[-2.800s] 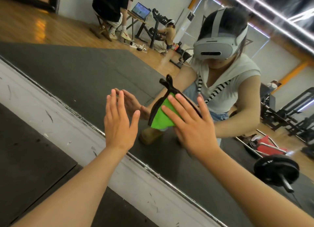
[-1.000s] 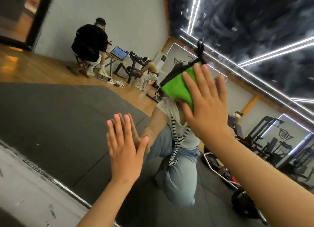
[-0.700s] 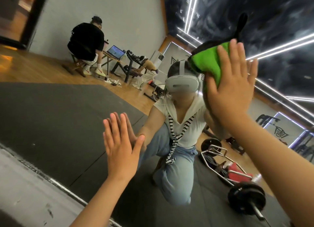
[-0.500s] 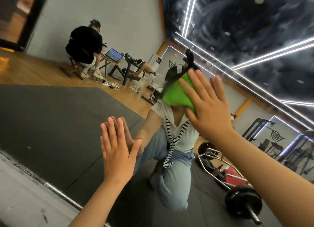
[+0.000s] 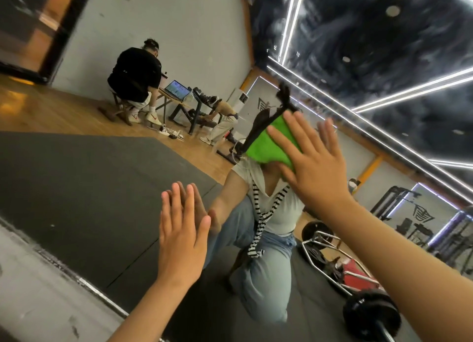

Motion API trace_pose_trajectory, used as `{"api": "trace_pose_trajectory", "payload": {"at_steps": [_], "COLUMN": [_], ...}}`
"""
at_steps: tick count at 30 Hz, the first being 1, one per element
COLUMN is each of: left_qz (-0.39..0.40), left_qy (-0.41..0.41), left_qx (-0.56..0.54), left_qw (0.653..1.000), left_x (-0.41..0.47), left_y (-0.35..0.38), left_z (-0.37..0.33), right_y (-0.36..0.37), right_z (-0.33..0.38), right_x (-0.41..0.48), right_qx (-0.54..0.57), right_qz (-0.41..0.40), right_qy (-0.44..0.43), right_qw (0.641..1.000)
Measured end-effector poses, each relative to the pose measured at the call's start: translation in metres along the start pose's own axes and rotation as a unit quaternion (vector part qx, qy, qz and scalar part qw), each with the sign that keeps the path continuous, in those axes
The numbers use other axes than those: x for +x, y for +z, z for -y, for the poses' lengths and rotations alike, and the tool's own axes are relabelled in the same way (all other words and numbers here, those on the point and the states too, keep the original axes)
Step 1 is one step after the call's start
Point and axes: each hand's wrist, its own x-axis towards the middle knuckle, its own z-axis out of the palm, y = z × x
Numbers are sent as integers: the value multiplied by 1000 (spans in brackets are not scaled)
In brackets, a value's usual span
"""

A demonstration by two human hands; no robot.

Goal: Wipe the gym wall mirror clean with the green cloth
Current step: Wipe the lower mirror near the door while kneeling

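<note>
Left hand [image 5: 180, 236]: nearest to us, laid flat on the mirror [image 5: 76, 188], low and left of the cloth. Its fingers are straight and close together and it holds nothing. We read it as a brace.
Right hand [image 5: 314, 167]: higher and to the right, fingers straight and spread. The palm presses the cloth to the glass, with no finger curled round it.
Cloth [image 5: 266, 147]: pinned between the right palm and the mirror. The green shows left of the fingers, with a dark edging, and a black loop [image 5: 282, 94] sticks up above.
How the cloth should handle: soft, light and limp, we judge. Under a flat palm it may bunch or creep out sideways.
Where to hold it: spread the palm over its middle, with the fingers reaching the far edge. Failing that, tuck the thumb under one side. The loop looks fit for hanging, not for wiping.
Mirror: stiff, smooth and slick, and breakable, so we would press evenly and not lean hard on either hand.
Strip [image 5: 84, 285]: a bright edge runs along the bottom of the glass, with scuffed pale wall [image 5: 30, 290] below.
Reflection: a barbell [image 5: 371, 316] lies on the dark mat. Farthest off, someone sits at a laptop [image 5: 178, 89].
</note>
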Motion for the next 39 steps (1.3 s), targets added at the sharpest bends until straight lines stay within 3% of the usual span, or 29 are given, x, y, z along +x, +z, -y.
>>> {"api": "trace_pose_trajectory", "payload": {"at_steps": [5,7,10,11,17,18,21,23,29,32,35,39], "left_qz": [-17,-31,-36,-35,-34,-34,-35,-29,-4,-7,2,10], "left_qy": [1,6,11,14,11,11,21,32,39,31,31,37], "left_qx": [-14,-27,-31,-29,-25,-33,-46,-36,-15,-12,-13,-9], "left_qw": [1000,999,999,999,999,999,998,998,999,999,999,999], "left_x": [-2,-2,-2,-1,1,1,0,-1,1,0,1,2], "left_y": [1,-1,-1,1,5,4,-2,-5,-14,-12,-11,-15], "left_z": [-1,0,3,3,3,3,6,9,14,11,10,13], "right_y": [-7,-4,4,3,0,1,12,11,7,11,11,12], "right_z": [10,31,38,30,24,37,65,57,55,81,63,65], "right_x": [58,61,31,23,59,58,12,-17,22,12,-3,7], "right_qx": [50,60,40,30,39,50,58,41,66,83,55,58], "right_qz": [-6,-1,6,7,-32,-33,-9,16,-28,-23,-18,-22], "right_qy": [148,92,-60,-69,125,103,-97,-144,70,18,-45,6], "right_qw": [988,994,997,997,991,993,994,989,995,996,997,998]}}
